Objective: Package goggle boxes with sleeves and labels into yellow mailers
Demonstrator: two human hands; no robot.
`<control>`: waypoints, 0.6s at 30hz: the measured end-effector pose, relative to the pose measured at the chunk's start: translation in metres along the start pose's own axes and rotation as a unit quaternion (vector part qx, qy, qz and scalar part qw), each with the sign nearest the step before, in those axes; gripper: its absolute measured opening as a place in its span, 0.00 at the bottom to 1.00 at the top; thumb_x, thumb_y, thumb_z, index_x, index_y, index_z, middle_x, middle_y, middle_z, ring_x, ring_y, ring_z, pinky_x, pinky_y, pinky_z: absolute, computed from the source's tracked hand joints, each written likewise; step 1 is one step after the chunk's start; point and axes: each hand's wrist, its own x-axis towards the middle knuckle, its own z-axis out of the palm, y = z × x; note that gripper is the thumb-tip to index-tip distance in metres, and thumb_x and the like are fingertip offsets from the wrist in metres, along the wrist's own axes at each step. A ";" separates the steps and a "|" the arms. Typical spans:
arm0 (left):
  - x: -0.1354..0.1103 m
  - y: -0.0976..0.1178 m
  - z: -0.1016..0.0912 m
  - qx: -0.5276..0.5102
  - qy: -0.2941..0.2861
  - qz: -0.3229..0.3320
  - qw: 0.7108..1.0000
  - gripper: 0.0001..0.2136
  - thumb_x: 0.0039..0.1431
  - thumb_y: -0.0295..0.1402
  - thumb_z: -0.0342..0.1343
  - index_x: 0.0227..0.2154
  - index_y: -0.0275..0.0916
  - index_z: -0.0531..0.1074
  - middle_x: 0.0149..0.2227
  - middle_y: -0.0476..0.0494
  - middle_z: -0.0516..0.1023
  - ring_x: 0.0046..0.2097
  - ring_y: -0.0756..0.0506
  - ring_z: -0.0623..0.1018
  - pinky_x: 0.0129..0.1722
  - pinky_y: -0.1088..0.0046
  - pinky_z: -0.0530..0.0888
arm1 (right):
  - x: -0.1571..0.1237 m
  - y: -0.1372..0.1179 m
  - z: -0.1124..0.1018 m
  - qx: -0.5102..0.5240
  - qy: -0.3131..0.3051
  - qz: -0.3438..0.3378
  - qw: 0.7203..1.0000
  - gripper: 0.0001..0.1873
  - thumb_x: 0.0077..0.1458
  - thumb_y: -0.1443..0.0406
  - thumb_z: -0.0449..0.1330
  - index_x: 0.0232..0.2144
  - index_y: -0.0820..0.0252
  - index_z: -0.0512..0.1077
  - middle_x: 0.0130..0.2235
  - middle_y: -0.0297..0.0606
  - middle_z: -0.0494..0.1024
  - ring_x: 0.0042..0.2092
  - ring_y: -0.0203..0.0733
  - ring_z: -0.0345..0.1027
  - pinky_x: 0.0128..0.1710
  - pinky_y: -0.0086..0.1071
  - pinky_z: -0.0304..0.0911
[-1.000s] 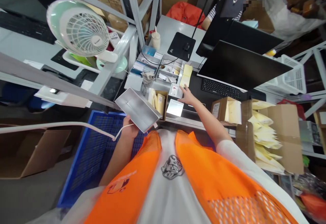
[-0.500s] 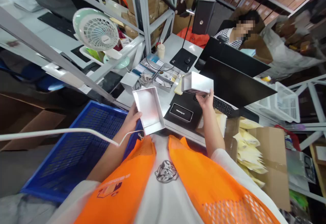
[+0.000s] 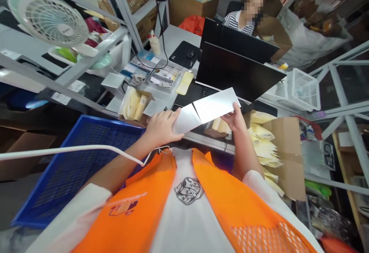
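Note:
A silvery-white box half [image 3: 186,121] is gripped by my left hand [image 3: 162,128], thumb at its near edge and fingers over its far edge. The other silvery-white box half [image 3: 216,105] is held in my right hand [image 3: 235,118], with fingers at its right end and underneath. The two halves meet at a slant in the middle, a thin dark gap between them; I cannot tell whether one goes inside the other. Below them lies a small carton of padded envelopes [image 3: 217,125], partly covered. The keyboard [image 3: 208,92] is mostly hidden behind the box.
Two dark monitors [image 3: 239,70] stand at the back, a person [image 3: 240,19] behind them. A blue crate [image 3: 60,176] is at lower left, under a white cable [image 3: 95,148]. Yellow envelopes [image 3: 262,141] fill a carton at right. A fan [image 3: 54,20] hangs at upper left.
My hands have come together, bringing the two box halves from apart into contact. The left half has turned over from showing its inside. The view has shifted; the black item on the desk is covered.

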 end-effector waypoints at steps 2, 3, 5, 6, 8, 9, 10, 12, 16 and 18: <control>0.004 0.014 0.002 0.023 -0.016 0.022 0.999 0.49 0.49 0.53 0.66 0.71 0.35 0.58 0.55 0.29 0.74 0.54 0.28 0.73 0.53 0.55 0.67 | -0.006 0.000 -0.020 -0.019 0.014 0.014 1.000 0.33 0.47 0.40 0.66 0.48 0.51 0.69 0.40 0.39 0.76 0.43 0.48 0.76 0.41 0.42 0.77; 0.005 0.020 0.003 0.032 -0.027 0.033 0.999 0.49 0.50 0.53 0.65 0.71 0.35 0.57 0.54 0.29 0.74 0.53 0.29 0.73 0.52 0.55 0.67 | -0.008 0.000 -0.030 -0.027 0.017 0.022 0.999 0.33 0.47 0.39 0.65 0.48 0.51 0.69 0.40 0.39 0.77 0.44 0.49 0.75 0.41 0.43 0.77; 0.008 0.031 0.005 0.047 -0.046 0.048 0.997 0.50 0.50 0.55 0.64 0.71 0.34 0.57 0.54 0.29 0.74 0.52 0.29 0.73 0.51 0.56 0.67 | -0.012 0.001 -0.048 -0.035 0.020 0.027 0.999 0.34 0.48 0.38 0.64 0.48 0.51 0.69 0.41 0.40 0.77 0.45 0.50 0.75 0.42 0.44 0.77; 0.009 0.036 0.006 0.052 -0.053 0.053 0.996 0.50 0.50 0.56 0.64 0.71 0.35 0.56 0.54 0.29 0.74 0.52 0.29 0.74 0.51 0.57 0.67 | -0.014 0.001 -0.055 -0.036 0.023 0.027 0.999 0.34 0.48 0.38 0.64 0.48 0.51 0.69 0.41 0.40 0.77 0.45 0.50 0.75 0.42 0.44 0.77; 0.011 0.044 0.007 0.060 -0.065 0.058 0.994 0.50 0.50 0.56 0.64 0.71 0.34 0.56 0.54 0.28 0.73 0.52 0.29 0.73 0.51 0.57 0.66 | -0.017 0.004 -0.066 -0.035 0.032 0.025 0.999 0.33 0.48 0.38 0.64 0.47 0.51 0.69 0.40 0.39 0.76 0.44 0.48 0.75 0.41 0.42 0.77; 0.011 0.047 0.008 0.064 -0.071 0.060 0.994 0.50 0.50 0.56 0.64 0.71 0.34 0.56 0.54 0.28 0.73 0.53 0.28 0.73 0.51 0.57 0.66 | -0.019 0.007 -0.069 -0.035 0.034 0.024 0.999 0.33 0.48 0.37 0.64 0.46 0.51 0.69 0.39 0.38 0.75 0.42 0.47 0.75 0.40 0.41 0.77; 0.012 0.050 0.009 0.068 -0.078 0.064 0.993 0.50 0.50 0.56 0.63 0.71 0.34 0.57 0.54 0.27 0.73 0.53 0.28 0.73 0.51 0.56 0.66 | -0.020 0.009 -0.072 -0.036 0.033 0.021 0.999 0.32 0.48 0.38 0.64 0.46 0.51 0.69 0.38 0.37 0.74 0.41 0.46 0.74 0.38 0.40 0.77; 0.012 0.055 0.010 0.073 -0.093 0.072 0.990 0.49 0.50 0.56 0.63 0.70 0.33 0.58 0.53 0.26 0.74 0.52 0.27 0.73 0.51 0.55 0.66 | -0.023 0.015 -0.074 -0.043 0.030 0.013 0.999 0.31 0.48 0.38 0.65 0.44 0.51 0.70 0.38 0.36 0.74 0.38 0.43 0.73 0.35 0.37 0.77; 0.009 0.058 0.013 0.028 -0.096 0.071 0.992 0.52 0.48 0.54 0.65 0.71 0.31 0.56 0.53 0.25 0.74 0.54 0.25 0.73 0.53 0.52 0.67 | -0.032 0.027 -0.080 -0.081 0.021 0.023 0.996 0.32 0.51 0.36 0.63 0.44 0.52 0.72 0.37 0.37 0.75 0.39 0.45 0.73 0.33 0.37 0.76; 0.008 0.056 0.017 -0.033 -0.100 0.041 0.994 0.57 0.44 0.53 0.68 0.73 0.33 0.52 0.54 0.25 0.74 0.55 0.24 0.73 0.53 0.52 0.69 | -0.037 0.028 -0.087 -0.104 0.004 -0.008 0.994 0.33 0.54 0.35 0.60 0.45 0.53 0.73 0.40 0.38 0.76 0.43 0.46 0.74 0.39 0.39 0.77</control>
